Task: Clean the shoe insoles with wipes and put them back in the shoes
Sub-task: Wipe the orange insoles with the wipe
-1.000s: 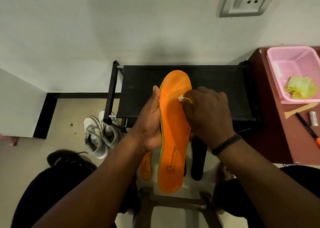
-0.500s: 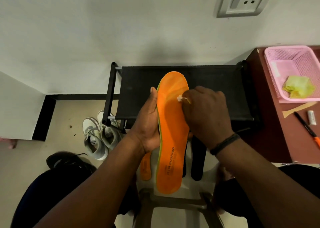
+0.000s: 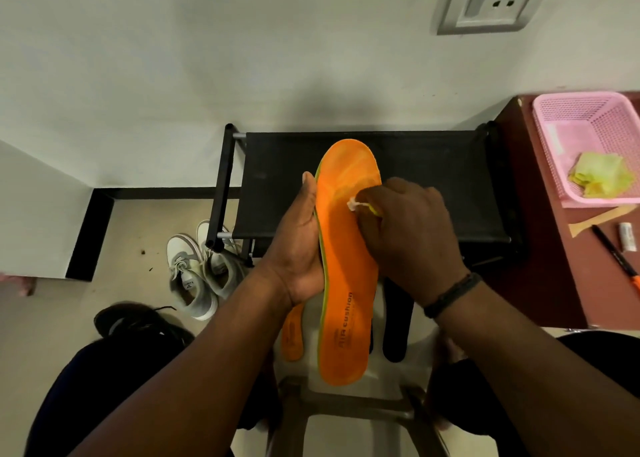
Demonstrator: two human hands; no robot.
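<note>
An orange insole (image 3: 346, 266) stands lengthwise in front of me, toe pointing away. My left hand (image 3: 298, 245) grips its left edge from underneath. My right hand (image 3: 412, 238) is closed on a small bunched wipe (image 3: 356, 205) and presses it against the upper part of the insole. A second orange insole (image 3: 291, 335) and a black insole (image 3: 396, 318) lie on the white stool (image 3: 408, 363) below. A pair of grey-and-white sneakers (image 3: 197, 269) sits on the floor to the left, and a black shoe (image 3: 138, 321) lies nearer me.
A black shoe rack (image 3: 433, 179) stands against the wall behind the insole. To the right is a dark red table (image 3: 540, 266) with a pink basket (image 3: 568, 127) holding yellow-green wipes (image 3: 601, 176), a pen (image 3: 613, 252) and a wooden stick (image 3: 599, 218).
My right hand with the wipe has shifted slightly on the upper part of the insole. The insole and my left hand stay almost where they were.
</note>
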